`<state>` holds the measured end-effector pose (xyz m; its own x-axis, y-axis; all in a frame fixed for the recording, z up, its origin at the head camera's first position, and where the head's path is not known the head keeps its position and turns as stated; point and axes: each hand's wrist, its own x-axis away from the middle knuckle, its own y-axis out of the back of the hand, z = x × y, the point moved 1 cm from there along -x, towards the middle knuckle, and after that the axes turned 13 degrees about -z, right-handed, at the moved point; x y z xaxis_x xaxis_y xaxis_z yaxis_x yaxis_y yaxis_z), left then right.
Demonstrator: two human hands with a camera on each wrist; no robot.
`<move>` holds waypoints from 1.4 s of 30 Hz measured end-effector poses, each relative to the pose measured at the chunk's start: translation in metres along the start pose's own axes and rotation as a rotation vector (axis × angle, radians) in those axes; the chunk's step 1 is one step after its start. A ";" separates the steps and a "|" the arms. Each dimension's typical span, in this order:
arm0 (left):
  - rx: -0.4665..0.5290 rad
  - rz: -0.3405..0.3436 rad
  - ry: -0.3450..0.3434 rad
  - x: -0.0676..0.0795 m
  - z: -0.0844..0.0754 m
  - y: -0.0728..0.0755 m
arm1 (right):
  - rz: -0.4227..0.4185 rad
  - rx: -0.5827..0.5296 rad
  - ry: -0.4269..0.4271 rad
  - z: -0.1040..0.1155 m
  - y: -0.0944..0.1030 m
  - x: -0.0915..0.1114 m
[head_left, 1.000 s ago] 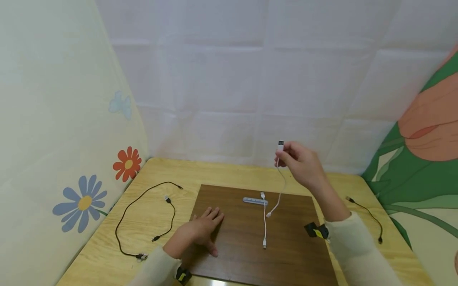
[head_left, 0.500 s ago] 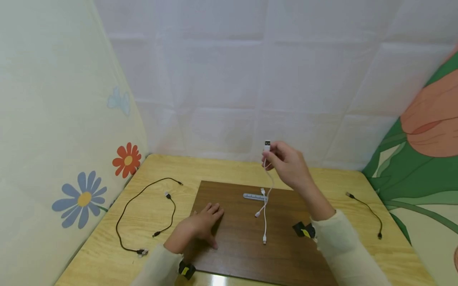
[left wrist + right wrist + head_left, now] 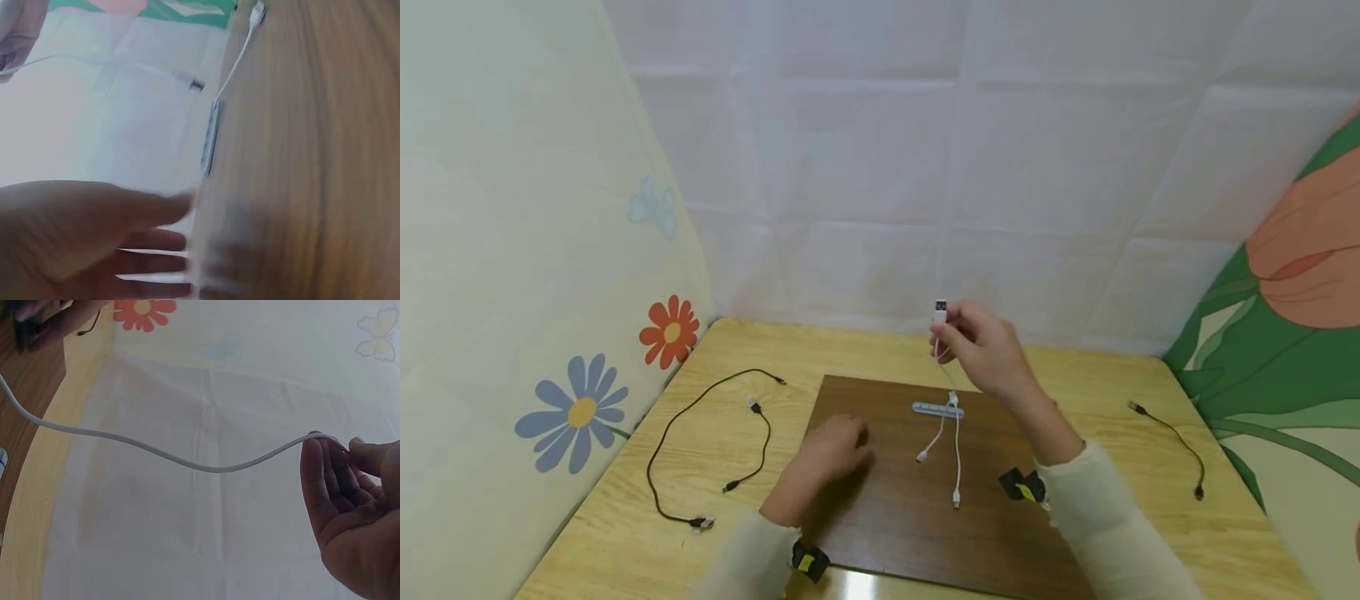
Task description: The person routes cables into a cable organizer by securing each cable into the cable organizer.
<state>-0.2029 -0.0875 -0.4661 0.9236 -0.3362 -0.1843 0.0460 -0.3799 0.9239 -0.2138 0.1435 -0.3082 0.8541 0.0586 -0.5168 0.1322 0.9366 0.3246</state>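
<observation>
My right hand (image 3: 988, 346) pinches a white USB cable (image 3: 941, 315) just below its plug, which points up. The cable hangs in a curve (image 3: 219, 469), its lower plug (image 3: 195, 85) dangling above the brown board (image 3: 895, 517). A second white cable (image 3: 957, 458) lies on the board, crossing the right end of a grey-blue cable holder strip (image 3: 931, 409). My left hand (image 3: 831, 452) is over the board's left part, fingers loosely bent and holding nothing. Motion blurs it in the left wrist view, so contact with the board cannot be told.
Two black USB cables (image 3: 658, 454) (image 3: 766, 442) lie on the wooden table (image 3: 595, 533) left of the board. Another black cable (image 3: 1180, 442) lies at the right. A white cloth (image 3: 850, 167) hangs behind the table, with flowered cloths at both sides.
My right hand has moved left with the white USB cable, whose lower end has swung left past the second cable. My left hand, earlier spread flat on the board, has drawn its fingers in.
</observation>
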 end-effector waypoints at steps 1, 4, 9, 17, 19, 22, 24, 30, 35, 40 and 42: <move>0.018 -0.062 0.001 -0.002 -0.003 -0.002 | 0.003 -0.007 -0.002 0.000 -0.002 0.001; 0.168 -0.224 -0.025 -0.007 -0.017 -0.005 | 0.014 -0.024 -0.006 0.001 -0.006 0.003; 0.510 -0.329 -0.044 -0.015 -0.040 -0.004 | 0.016 -0.042 -0.023 0.001 -0.009 0.005; 0.785 -0.237 -0.009 -0.020 -0.061 -0.007 | 0.000 -0.073 -0.058 0.001 -0.014 0.005; 0.806 -0.220 0.002 -0.019 -0.063 -0.010 | -0.002 -0.077 -0.068 -0.001 -0.014 0.005; 0.840 -0.195 0.008 -0.018 -0.063 -0.014 | -0.002 -0.074 -0.102 -0.007 -0.015 0.004; 0.861 -0.170 0.012 -0.017 -0.064 -0.016 | -0.006 -0.072 -0.138 -0.013 -0.015 0.003; 0.845 -0.111 0.013 -0.014 -0.066 -0.019 | -0.007 -0.064 -0.260 -0.037 -0.016 -0.006; 0.777 -0.110 0.019 -0.013 -0.067 -0.024 | 0.022 -0.042 -0.335 -0.057 -0.014 -0.012; 0.741 -0.058 0.020 -0.010 -0.068 -0.025 | 0.016 0.003 -0.373 -0.079 -0.013 -0.016; 0.730 -0.014 0.029 -0.007 -0.070 -0.026 | 0.017 0.037 -0.380 -0.089 -0.013 -0.015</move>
<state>-0.1843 -0.0145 -0.4653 0.9350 -0.3079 -0.1762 -0.1982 -0.8653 0.4605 -0.2733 0.1613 -0.3749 0.9810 -0.0654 -0.1825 0.1289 0.9231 0.3623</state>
